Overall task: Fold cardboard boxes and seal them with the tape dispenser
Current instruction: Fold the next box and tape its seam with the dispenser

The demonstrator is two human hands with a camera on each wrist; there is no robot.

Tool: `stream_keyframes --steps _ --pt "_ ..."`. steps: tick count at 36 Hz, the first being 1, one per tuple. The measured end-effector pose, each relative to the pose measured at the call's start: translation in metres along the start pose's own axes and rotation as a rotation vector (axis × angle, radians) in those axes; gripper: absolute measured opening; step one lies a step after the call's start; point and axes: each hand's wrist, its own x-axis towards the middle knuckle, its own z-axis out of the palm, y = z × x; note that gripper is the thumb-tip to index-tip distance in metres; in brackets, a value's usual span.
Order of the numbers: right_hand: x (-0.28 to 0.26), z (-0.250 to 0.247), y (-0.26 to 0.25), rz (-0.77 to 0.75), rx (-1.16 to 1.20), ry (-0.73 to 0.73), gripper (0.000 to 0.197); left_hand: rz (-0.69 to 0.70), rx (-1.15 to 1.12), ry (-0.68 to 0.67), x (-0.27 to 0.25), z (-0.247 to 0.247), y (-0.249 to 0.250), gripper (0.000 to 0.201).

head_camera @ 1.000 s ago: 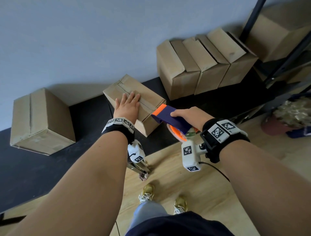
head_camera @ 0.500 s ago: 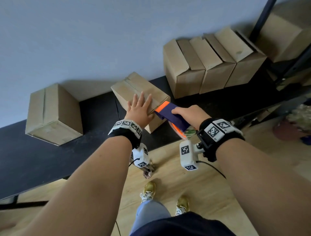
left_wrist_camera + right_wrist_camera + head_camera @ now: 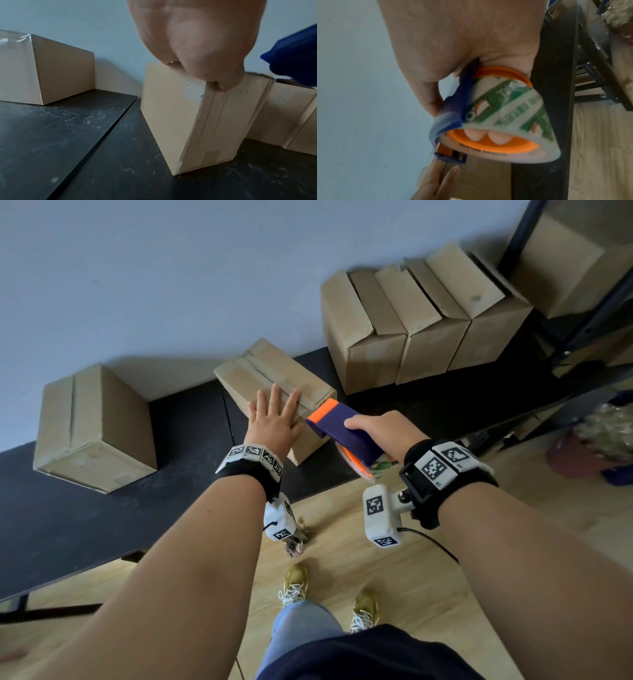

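A small cardboard box (image 3: 263,368) (image 3: 173,108) stands on the black table (image 3: 102,508), its closed top flaps meeting in a taped seam. My left hand (image 3: 274,419) (image 3: 197,40) lies flat on the near part of the top, fingers straight and spread. My right hand (image 3: 380,429) (image 3: 462,47) grips the blue and orange tape dispenser (image 3: 342,429) (image 3: 488,121), with fingertips (image 3: 488,136) inside the roll's orange core. The dispenser's orange front end sits at the box's near right top edge. Its blade is hidden.
A taped box (image 3: 92,426) (image 3: 42,67) sits at the left by the wall. A row of three boxes (image 3: 418,320) leans at the back right. A dark shelf frame (image 3: 582,302) with another box stands far right. The wooden floor (image 3: 342,542) and my shoes lie below.
My left hand has slid toward the near right part of the box top with fingers spread wider. The dispenser's front end has stayed at the box's near right edge.
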Motion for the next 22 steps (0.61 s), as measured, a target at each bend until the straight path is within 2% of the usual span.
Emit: stream_keyframes --steps 4,13,22 --pt "0.007 0.005 0.006 0.021 -0.021 0.006 0.05 0.012 0.015 0.0 0.001 0.001 -0.001 0.064" --pt "0.013 0.011 0.015 0.033 -0.026 0.01 0.052 0.024 0.058 -0.043 0.003 -0.002 -0.002 0.062" --pt "0.011 0.004 0.04 0.133 -0.078 0.065 0.052 0.01 0.007 -0.053 0.003 0.0 0.0 0.062"
